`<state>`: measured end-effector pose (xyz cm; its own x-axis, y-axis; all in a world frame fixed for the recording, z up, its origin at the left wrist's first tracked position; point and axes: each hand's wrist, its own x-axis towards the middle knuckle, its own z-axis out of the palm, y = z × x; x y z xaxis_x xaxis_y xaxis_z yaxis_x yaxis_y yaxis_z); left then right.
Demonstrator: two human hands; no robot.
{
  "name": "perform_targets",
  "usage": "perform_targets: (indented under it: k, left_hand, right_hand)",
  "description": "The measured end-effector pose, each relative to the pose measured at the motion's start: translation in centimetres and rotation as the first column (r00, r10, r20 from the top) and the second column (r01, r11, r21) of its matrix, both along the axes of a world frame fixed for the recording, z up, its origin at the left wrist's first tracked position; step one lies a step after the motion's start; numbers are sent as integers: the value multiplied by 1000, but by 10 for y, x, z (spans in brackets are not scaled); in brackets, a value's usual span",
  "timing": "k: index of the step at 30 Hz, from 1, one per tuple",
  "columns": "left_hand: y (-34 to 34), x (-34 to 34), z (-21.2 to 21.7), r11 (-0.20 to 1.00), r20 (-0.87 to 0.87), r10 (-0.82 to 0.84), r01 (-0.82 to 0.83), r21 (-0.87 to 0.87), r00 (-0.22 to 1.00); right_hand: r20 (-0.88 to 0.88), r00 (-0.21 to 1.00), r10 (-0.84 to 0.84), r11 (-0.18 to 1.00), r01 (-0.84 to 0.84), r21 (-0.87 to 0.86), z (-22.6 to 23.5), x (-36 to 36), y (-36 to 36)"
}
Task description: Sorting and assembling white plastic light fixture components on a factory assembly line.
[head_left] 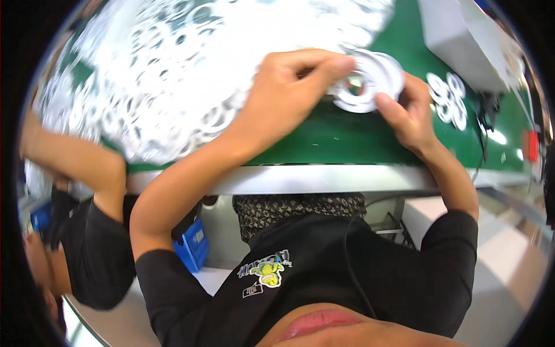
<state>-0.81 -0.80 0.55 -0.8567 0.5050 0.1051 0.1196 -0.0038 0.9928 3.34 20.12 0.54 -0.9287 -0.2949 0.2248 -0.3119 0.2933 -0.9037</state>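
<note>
Several flat white rings [384, 72] are held up between my hands above the green tabletop, overlapping one another. My right hand [413, 113] is closed around their right side, with the thumb on the near face and the fingers behind. My left hand [295, 87] reaches in from the left, thumb and forefinger pinched at the left edge of a white ring [354, 106]. Blur at those fingertips hides how many rings they grip. A large pile of similar white rings [167, 69], partly among clear plastic, lies to the left of my left hand.
Right of my hands, several white rings [448, 101] lie in a small group beside a white box [462, 43]. A black object with a cable [488, 110] and a red item [529, 146] are farther right. A co-worker's arm [75, 153] reaches toward the pile at left.
</note>
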Motion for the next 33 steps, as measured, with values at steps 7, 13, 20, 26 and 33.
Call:
perform_targets:
  k: [7, 13, 20, 26, 33]
  left_hand:
    - [10, 5, -3, 998, -72, -13, 9, -63, 997]
    - [7, 6, -5, 999, 21, -39, 39, -22, 999]
    - [6, 5, -4, 998, 33, -10, 12, -65, 999]
    - [11, 5, -2, 998, 40, -30, 32, -49, 999]
    - [12, 7, -8, 999, -15, -16, 16, -34, 1000]
  right_hand:
    - [-150, 985, -90, 986, 109, 124, -1, 2, 0]
    - [-109, 992, -61, 995, 69, 76, -3, 1, -2]
    - [-42, 995, -87, 996, 88, 16, -3, 3, -8]
    - [-15, 996, -85, 996, 85, 28, -5, 2, -7]
    - [-91, 992, -83, 987, 94, 133, -3, 0, -8]
